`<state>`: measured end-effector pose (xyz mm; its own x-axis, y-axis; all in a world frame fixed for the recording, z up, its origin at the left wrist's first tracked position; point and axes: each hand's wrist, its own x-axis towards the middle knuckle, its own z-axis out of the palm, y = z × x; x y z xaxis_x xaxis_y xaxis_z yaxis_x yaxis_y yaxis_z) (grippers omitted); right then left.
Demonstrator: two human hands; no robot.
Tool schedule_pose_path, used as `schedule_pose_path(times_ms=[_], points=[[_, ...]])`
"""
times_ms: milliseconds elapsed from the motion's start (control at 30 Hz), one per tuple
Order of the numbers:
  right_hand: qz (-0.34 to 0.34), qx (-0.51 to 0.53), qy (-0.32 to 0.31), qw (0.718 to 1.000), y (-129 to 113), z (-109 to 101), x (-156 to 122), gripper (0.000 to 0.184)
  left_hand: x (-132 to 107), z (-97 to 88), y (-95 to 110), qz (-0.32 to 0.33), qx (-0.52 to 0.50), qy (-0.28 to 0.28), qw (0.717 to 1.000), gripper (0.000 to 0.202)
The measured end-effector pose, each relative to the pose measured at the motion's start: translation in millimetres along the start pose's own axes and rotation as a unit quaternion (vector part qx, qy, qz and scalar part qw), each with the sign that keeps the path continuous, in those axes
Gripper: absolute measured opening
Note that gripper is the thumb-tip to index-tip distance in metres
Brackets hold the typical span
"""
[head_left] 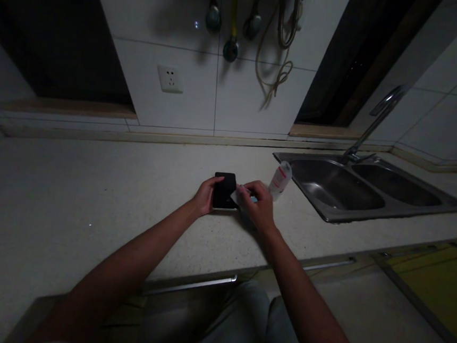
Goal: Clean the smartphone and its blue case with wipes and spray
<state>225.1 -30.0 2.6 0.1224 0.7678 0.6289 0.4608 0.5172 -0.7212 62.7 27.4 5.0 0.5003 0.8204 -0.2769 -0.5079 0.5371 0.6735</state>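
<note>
A black smartphone lies over the pale countertop, its dark screen facing up. My left hand grips its left edge, with the thumb on the upper part of the screen. From the right, my right hand pinches a white wipe or tissue against the screen's right side. Something light blue shows partly beneath the right hand; what it is I cannot make out. Just beyond that hand stands a clear bottle with red markings, leaning slightly to the right.
A double steel sink with a tall tap is set into the counter on the right. Pipe valves, a loose cord and a wall socket are on the tiled wall. Drawer handles run below the front edge.
</note>
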Motion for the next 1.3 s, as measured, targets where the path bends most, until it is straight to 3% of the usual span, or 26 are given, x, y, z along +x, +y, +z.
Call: schedule_pose_path(times_ms=[100,167,300,367,467,567,767,933,1100,1300], points=[[0.063,-0.008,0.119,0.991,2.6,-7.4,2.2,0.018,-1.5,3.6,-2.3,-0.012,0.017,0.009,1.000,0.043],[0.085,0.000,0.156,0.984,4.2,-11.8,0.3,0.013,-3.3,6.1,-3.2,-0.025,0.039,0.027,0.999,0.042],[0.079,0.014,0.150,0.985,5.2,-19.5,-13.1,0.007,-4.8,9.0,-8.5,0.037,0.109,0.059,0.992,0.034],[0.081,-0.015,0.142,0.986,4.8,-25.1,-21.4,0.006,-4.2,9.8,-12.7,0.070,0.139,0.062,0.986,0.034],[0.104,-0.097,0.136,0.980,3.7,-36.2,-30.8,0.013,-2.2,10.5,-18.1,0.070,0.159,0.068,0.983,0.034],[0.126,-0.210,0.099,0.964,2.5,-45.3,-36.2,0.022,0.1,10.1,-21.2,0.068,0.146,0.071,0.984,0.031],[0.163,-0.381,-0.062,0.908,-1.9,-46.3,-42.7,0.028,3.9,4.4,-18.9,0.045,0.072,0.052,0.995,0.027],[0.196,-0.387,-0.139,0.890,-7.6,-44.2,-37.4,0.023,3.7,1.5,-4.0,-0.033,0.064,0.037,0.997,0.028],[0.190,-0.357,-0.159,0.901,-6.1,-40.0,-31.0,0.024,-0.6,-1.0,8.8,-0.040,0.078,-0.009,0.996,0.028],[0.175,-0.359,-0.174,0.900,-4.9,-29.8,-27.6,0.027,-6.0,-2.0,9.7,-0.048,0.087,-0.087,0.991,0.025]])
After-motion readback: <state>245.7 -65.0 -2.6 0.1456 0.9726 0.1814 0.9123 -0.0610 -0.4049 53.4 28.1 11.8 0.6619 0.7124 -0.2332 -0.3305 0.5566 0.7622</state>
